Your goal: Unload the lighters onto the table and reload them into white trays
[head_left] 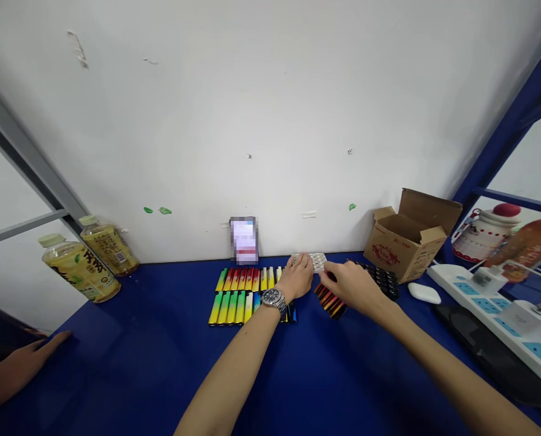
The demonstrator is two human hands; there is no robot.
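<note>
My left hand, with a watch on its wrist, lies with fingers stretched over the left part of a white tray with holes. My right hand is at the tray's near right edge, its thumb and fingers closed together; what they hold, if anything, is hidden. Just below it lies a group of dark lighters with orange and red patterns. Two rows of coloured lighters lie to the left, their right ends partly hidden by my left hand and wrist.
A phone leans on the wall. At right are black rounded pieces, an open cardboard box, a white case and a power strip. Drink bottles stand left, near another person's hand.
</note>
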